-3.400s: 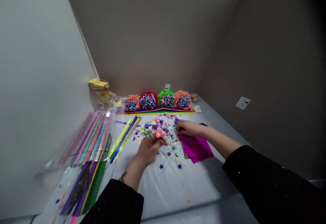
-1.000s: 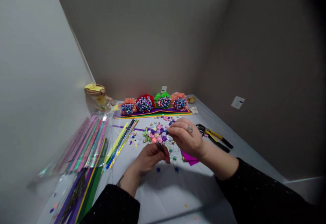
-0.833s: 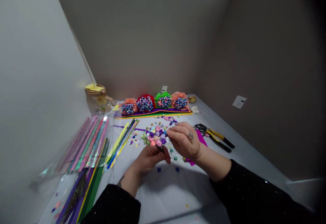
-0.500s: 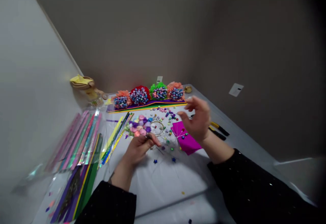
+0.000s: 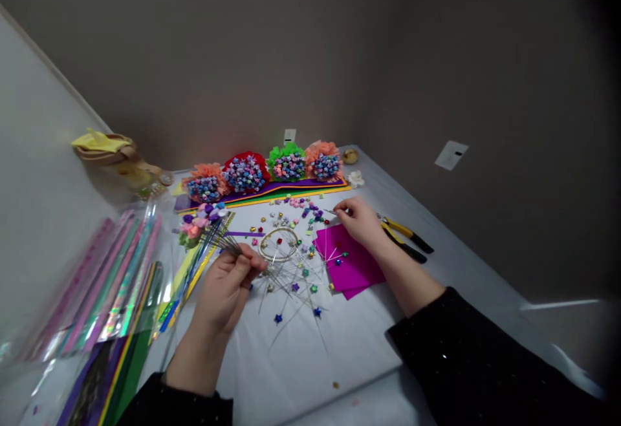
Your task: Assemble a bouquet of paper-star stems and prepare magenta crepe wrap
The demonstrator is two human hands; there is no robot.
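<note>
- The left hand [image 5: 224, 290] is closing its fingers around the thin wire stems [image 5: 233, 245] of a paper-star bouquet [image 5: 200, 224]. The bouquet is leaning toward the left of the frame, above the coloured strips.
- The right hand [image 5: 358, 222] is resting low at the right of centre, with its fingers loosely together and pointing down, just above the magenta paper sheets [image 5: 347, 261]. I cannot tell if the fingertips are pinching a wire.
- At the left, clear plastic sleeves [image 5: 104, 284] are holding long paper strips in pink, green and shiny iridescent colours. A lower sleeve [image 5: 116, 374] is holding purple and dark green strips.
- Compared with the frame just before, the bouquet is sitting further left and the right hand is coming down from the air to the paper. A gold wire ring [image 5: 279, 244] is now showing fully, near the centre.
- Many star-tipped wires [image 5: 295, 287] are spreading out around the ring on the white table covering [image 5: 315, 361].
- Yellow-handled pliers [image 5: 405, 235] are lying at the right, beside the paper.
- Along the back, four round bunches of paper stars [image 5: 245, 174] with crinkled tissue collars are sitting on flat coloured sheets [image 5: 262, 194].
</note>
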